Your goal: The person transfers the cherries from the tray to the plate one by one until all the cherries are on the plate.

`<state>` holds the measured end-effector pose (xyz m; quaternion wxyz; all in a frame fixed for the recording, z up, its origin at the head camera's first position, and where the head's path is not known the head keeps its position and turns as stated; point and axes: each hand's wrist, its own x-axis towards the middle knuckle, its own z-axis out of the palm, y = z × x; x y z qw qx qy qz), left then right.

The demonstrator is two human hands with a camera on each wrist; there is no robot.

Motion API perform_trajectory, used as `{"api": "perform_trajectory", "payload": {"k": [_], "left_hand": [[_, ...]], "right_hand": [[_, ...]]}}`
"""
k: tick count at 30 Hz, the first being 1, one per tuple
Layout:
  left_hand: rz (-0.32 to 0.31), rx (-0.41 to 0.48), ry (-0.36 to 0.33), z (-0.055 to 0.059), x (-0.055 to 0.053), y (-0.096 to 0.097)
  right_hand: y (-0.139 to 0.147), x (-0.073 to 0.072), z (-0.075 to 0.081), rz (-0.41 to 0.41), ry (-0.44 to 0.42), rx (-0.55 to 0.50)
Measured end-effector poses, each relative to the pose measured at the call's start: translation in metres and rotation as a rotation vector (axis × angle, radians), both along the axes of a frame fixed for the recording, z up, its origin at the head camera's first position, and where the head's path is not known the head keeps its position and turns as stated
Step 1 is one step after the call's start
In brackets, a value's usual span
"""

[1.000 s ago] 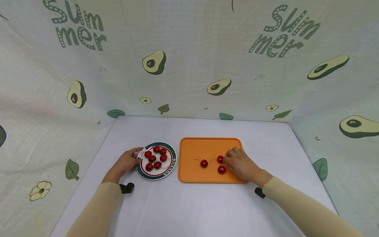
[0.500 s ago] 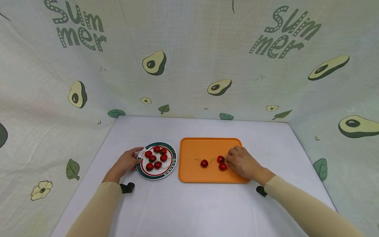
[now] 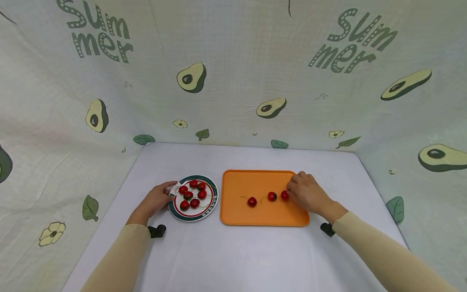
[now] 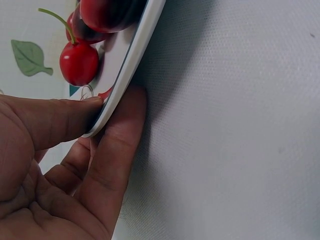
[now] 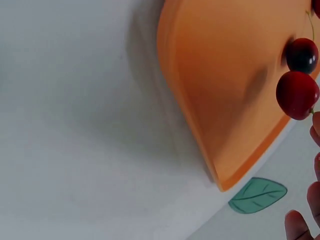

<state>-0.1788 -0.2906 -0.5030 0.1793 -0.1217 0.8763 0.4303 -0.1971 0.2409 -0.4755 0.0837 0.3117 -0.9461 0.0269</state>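
The right hand is over the right end of an orange tray. Its fingertips pinch the stem of a dark red cherry, which hangs over the tray. Two more cherries lie on the tray, one toward its middle and one close to the held cherry in the head view. The left hand grips the left rim of a round plate with a green band, thumb on top and fingers underneath. Several cherries with stems lie on the plate.
A white-covered table carries the plate and the tray side by side, with a narrow gap between them. Behind and around it hangs a pale cloth printed with avocados and leaves. Dark wrist mounts show below both hands.
The right hand has moved right and toward the back, carrying the cherry up from near the tray's front to its right side. The left hand keeps its grip on the plate.
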Motion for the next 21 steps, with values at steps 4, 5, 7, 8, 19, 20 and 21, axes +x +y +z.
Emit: {"api": "perform_trajectory", "payload": {"k": [4, 5, 7, 8, 19, 20, 21], "left_hand": [[-0.001, -0.001, 0.001, -0.001, 0.0, -0.001], [-0.001, -0.002, 0.003, -0.001, 0.0, -0.001], [-0.001, -0.01, 0.003, -0.002, -0.001, -0.001], [0.001, -0.01, 0.001, -0.002, -0.001, -0.001], [0.01, -0.015, 0.007, -0.002, 0.005, 0.0], [0.011, -0.013, 0.012, -0.001, 0.004, 0.0], [0.012, -0.011, 0.015, -0.001, 0.004, 0.0]], "right_hand": [[0.002, -0.005, 0.002, -0.02, 0.02, 0.04], [0.003, -0.007, 0.002, -0.02, 0.028, 0.05], [0.004, -0.009, 0.002, -0.017, 0.041, 0.064], [0.004, -0.011, 0.002, -0.015, 0.048, 0.069], [0.004, -0.018, 0.007, -0.026, 0.099, 0.096], [0.004, -0.019, 0.008, -0.028, 0.102, 0.099], [0.003, -0.02, 0.008, -0.031, 0.105, 0.1]]}}
